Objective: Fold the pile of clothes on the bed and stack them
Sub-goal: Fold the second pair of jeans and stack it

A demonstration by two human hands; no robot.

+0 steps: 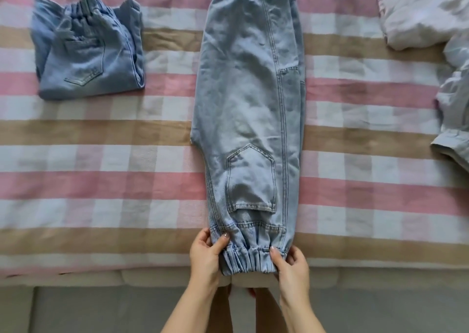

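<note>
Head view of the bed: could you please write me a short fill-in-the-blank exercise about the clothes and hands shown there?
1. The left hand and the right hand grip the long jeans by their gathered ____.
2. The folded jeans lie on the checked sheet to the ____ of the long jeans.
3. The unfolded pale clothes sit at the view's ____ edge.

Missing words: cuffs; left; right.
</note>
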